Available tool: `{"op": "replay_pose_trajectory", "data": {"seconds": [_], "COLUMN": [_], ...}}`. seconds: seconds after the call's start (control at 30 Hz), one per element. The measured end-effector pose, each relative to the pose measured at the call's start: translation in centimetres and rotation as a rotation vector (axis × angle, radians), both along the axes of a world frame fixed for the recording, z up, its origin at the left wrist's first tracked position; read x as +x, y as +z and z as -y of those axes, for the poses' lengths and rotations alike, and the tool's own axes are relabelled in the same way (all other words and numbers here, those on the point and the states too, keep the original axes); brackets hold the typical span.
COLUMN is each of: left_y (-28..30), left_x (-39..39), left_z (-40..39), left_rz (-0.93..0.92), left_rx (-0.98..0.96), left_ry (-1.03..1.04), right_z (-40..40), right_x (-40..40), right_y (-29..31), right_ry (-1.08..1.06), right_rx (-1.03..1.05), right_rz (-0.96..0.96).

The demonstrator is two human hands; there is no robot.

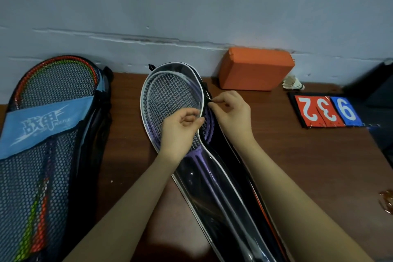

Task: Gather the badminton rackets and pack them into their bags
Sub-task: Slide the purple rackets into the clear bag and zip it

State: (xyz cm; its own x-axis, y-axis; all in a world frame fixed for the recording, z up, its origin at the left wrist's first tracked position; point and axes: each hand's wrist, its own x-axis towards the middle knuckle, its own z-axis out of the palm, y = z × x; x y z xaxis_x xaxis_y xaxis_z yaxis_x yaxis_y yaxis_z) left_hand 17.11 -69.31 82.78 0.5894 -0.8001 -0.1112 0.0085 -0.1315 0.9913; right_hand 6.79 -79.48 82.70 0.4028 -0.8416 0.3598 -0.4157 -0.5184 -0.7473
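So we've got the clear-fronted racket bag (214, 178) lying diagonally across the middle of the brown table (308, 155), head end toward the wall. It has white piping round the edge and a black back, and through the plastic we can see the white and purple rackets (170, 95), two of them stacked with strings overlapping and purple throats running down into the shafts.

Our right hand (230, 112) is pinching the zipper pull (209, 100) on the bag's right edge, fingers curled tight on it. Our left hand (180, 127) has thumb and fingers curled around the bag's edge right beside it, gripping the rim.

The table is dark wood, pushed against a pale grey wall (191, 6) with a chipped ledge running along it.

On the left sits a black mesh bag (42, 155) with a blue printed band, holding red and green rackets (57, 66). At the back there's an orange block (255, 68), a shuttlecock (292, 84) just right of it, and a flip scoreboard (325, 110) with red and blue number cards.
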Motion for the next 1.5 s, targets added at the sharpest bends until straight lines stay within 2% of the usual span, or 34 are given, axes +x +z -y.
{"op": "replay_pose_trajectory", "data": {"seconds": [0.1, 0.27, 0.37, 0.5, 0.6, 0.73, 0.8, 1.0, 1.17, 1.23, 1.4, 1.5], "left_y": [0.0, -0.1, -0.2, -0.4, -0.8, -1.6, -1.6, 0.0, -0.1, -0.5, -1.4, -1.9], "left_x": [-0.4, -0.9, -1.3, -1.2, -1.1, 0.0, 0.8, 1.6, 1.9, 1.9, 1.9, 2.4], "left_z": [-0.2, -0.1, 0.1, 0.6, 0.6, 0.3, 0.5, 1.2, 2.0, 2.2, 3.1, 3.6], "left_rz": [0.028, -0.021, -0.034, 0.098, 0.369, 1.099, 1.304, 1.215, 1.294, 1.366, 1.391, 1.391], "left_rx": [-0.013, -0.073, -0.096, -0.053, 0.011, -0.049, -0.052, 0.088, 0.022, -0.01, -0.031, -0.028], "left_ry": [0.036, 0.122, 0.142, 0.08, -0.098, -0.294, -0.436, -0.554, -0.621, -0.614, -0.585, -0.598], "right_z": [-0.2, -0.1, -0.4, -1.7, -2.8, -3.6, -3.9, -4.3, -4.5, -4.5, -4.8, -5.6], "right_x": [0.0, -1.0, -1.8, -3.4, -4.9, -5.9, -5.9, -5.5, -6.2, -6.6, -8.3, -9.8], "right_y": [0.1, 0.1, -0.3, -1.3, -1.9, -2.0, -2.0, -2.1, -2.6, -2.9, -4.4, -5.4], "right_ry": [0.018, 0.141, 0.154, 0.192, 0.179, 0.174, 0.187, 0.163, 0.14, 0.132, 0.078, -0.004], "right_rx": [-0.049, -0.275, -0.305, -0.298, -0.231, -0.179, -0.122, 0.009, 0.086, 0.108, 0.092, 0.197], "right_rz": [-0.036, -0.194, -0.207, -0.225, -0.207, -0.157, -0.118, -0.033, -0.005, -0.027, -0.172, -0.212]}}
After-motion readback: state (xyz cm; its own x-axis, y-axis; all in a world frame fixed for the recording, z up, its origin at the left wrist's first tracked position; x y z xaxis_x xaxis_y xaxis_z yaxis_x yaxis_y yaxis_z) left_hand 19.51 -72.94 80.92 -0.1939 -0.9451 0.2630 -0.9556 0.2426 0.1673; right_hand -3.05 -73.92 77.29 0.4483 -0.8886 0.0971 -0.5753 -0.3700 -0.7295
